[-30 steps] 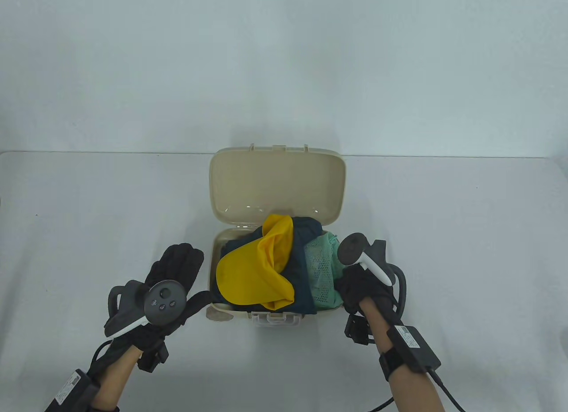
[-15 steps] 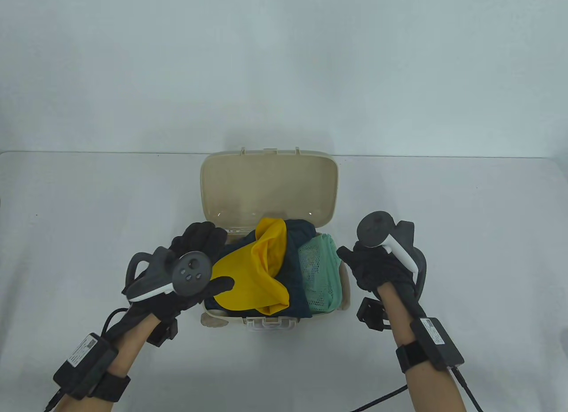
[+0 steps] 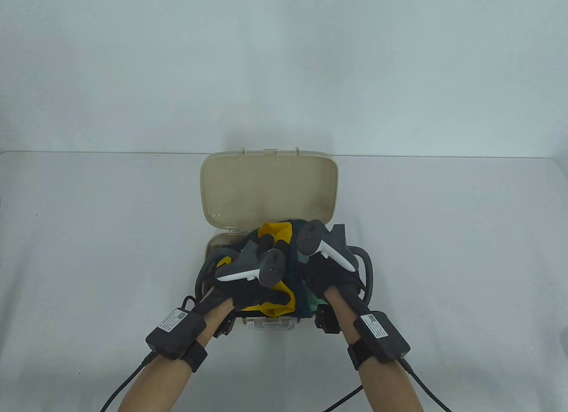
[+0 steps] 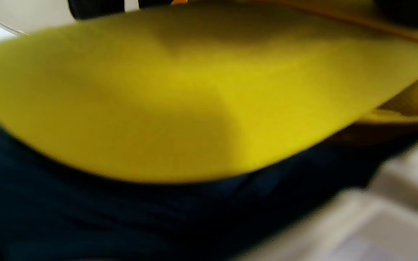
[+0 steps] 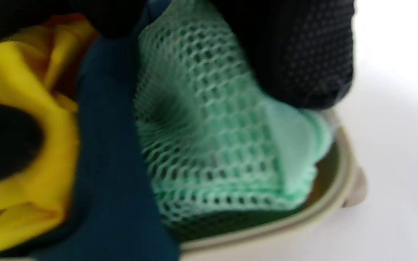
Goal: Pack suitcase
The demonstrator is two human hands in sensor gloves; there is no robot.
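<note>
The suitcase [image 3: 266, 194], a small beige case with its lid [image 3: 266, 188] stood open toward the table's [image 3: 88, 234] far edge, is set near the middle of the table, a little toward the near edge. Its tray is heaped above the rim with a yellow garment [image 4: 180, 101], a dark blue garment [image 5: 111, 163] and a green mesh pouch [image 5: 209, 145].

Both hands are laid on top of the heap. The left hand [image 3: 242, 292] is placed over the yellow garment at the tray's left side; the right hand [image 3: 326, 276] is pressed onto the mesh pouch at the right side, where gloved fingers [image 5: 296, 54] are seen resting on the mesh. Whether either hand is flat or curled into the cloth cannot be told: the fingers are hidden under the trackers in the table view and blurred in the wrist views.

The main risk is judged to be spring-back. The cloth is loosely bunched, so it may rise again once pressure is released, and the lid could then be blocked. Fabric is also draped toward the near rim by the latch [image 3: 270, 324]; if it is caught there, the latch may not be engaged. The case looks light, so a push made off-centre could tip or slide it toward the near edge. The pouch, seated hard against the right rim [image 5: 336, 203], could be squeezed out over it.
</note>
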